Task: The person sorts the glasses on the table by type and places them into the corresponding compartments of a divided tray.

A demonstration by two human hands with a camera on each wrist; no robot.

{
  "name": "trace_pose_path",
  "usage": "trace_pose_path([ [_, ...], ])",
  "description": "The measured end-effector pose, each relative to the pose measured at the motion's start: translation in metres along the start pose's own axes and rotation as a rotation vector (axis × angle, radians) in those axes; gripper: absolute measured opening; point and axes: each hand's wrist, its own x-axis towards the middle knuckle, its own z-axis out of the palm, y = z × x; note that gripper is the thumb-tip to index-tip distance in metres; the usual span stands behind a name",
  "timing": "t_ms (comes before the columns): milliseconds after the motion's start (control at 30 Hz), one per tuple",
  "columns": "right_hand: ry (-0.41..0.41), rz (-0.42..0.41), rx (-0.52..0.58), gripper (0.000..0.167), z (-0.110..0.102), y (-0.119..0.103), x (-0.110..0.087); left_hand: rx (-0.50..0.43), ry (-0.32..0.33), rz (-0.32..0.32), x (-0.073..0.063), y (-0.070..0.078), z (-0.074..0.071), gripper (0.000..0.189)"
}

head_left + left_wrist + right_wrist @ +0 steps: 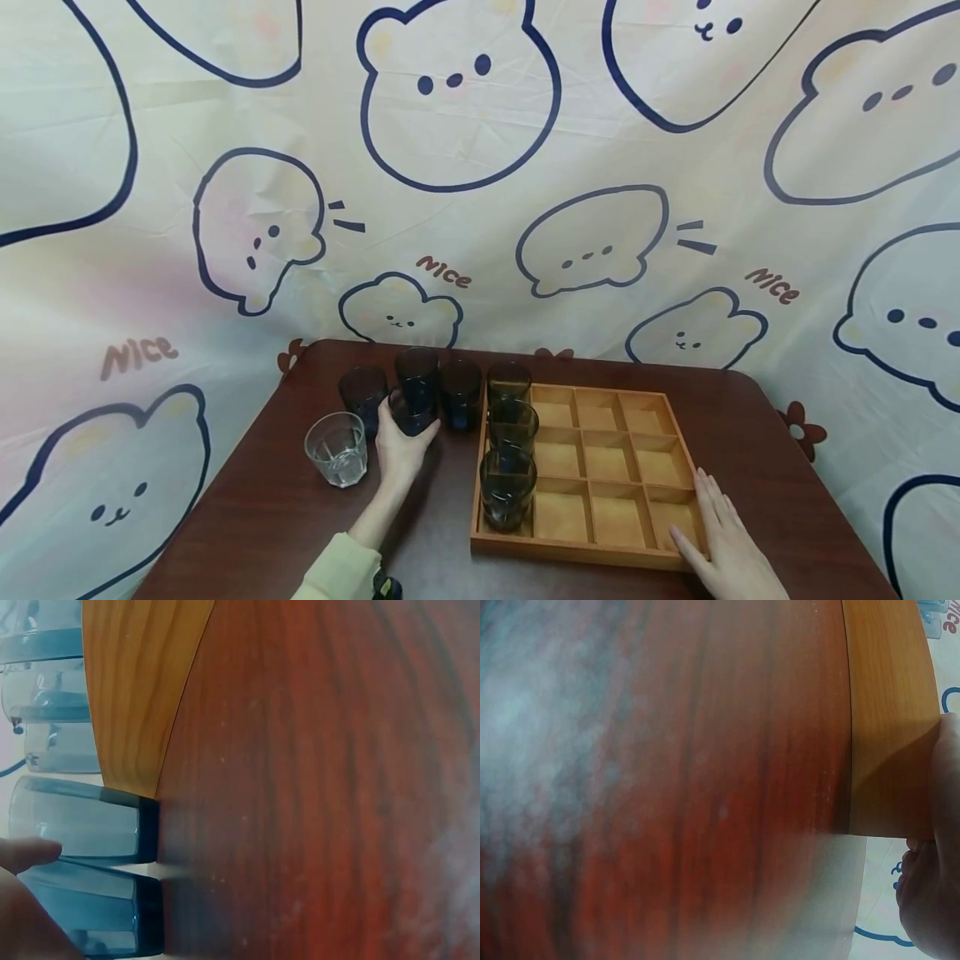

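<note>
My left hand [405,446] grips a dark tinted glass [412,414], thumb on its right side and fingers on its left. Close around that glass stand three more dark glasses [460,398] on the table. In the left wrist view, the thumb overlaps two tinted glasses [79,817] beside the tray's wooden side wall [139,697]. A divided wooden tray [585,552] has three dark glasses [507,492] in its left column, one per compartment. At the tray's front right corner, my right hand [731,542] holds on, with the thumb over the rim and the fingers along the outer side.
A clear faceted glass [337,450] stands left of my left hand. Beneath everything is a dark reddish-brown table [262,517] with rounded back corners. A pale cloth printed with cartoon faces [465,108] hangs behind and around it.
</note>
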Motion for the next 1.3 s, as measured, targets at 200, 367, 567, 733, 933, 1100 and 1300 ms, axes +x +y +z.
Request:
trace_pose_path([
  [200,-0.005,0.006,0.008,0.111,0.000,0.001,-0.001,0.024,0.031,0.035,0.005,-0.030,0.007,0.098],
  [367,0.001,0.002,0.001,0.110,0.000,0.000,-0.001,0.047,-0.021,0.038,0.011,-0.061,0.009,0.102],
  [567,0.005,-0.001,0.002,0.111,0.001,0.000,-0.002,0.083,-0.045,0.096,0.003,-0.068,0.000,0.102],
  [733,0.000,0.001,0.007,0.113,0.000,0.001,-0.002,0.069,-0.068,0.207,-0.019,-0.007,-0.022,0.092],
  [933,-0.008,0.010,0.012,0.113,-0.001,0.000,-0.001,-0.011,-0.221,0.202,-0.035,0.081,-0.049,0.088],
  [1100,-0.010,0.020,0.015,0.114,-0.002,-0.002,-0.001,-0.036,-0.294,0.189,-0.025,0.108,-0.043,0.086],
  [1300,-0.011,0.017,0.023,0.114,-0.002,-0.001,-0.002,-0.066,-0.345,0.228,-0.012,0.130,-0.021,0.083],
])
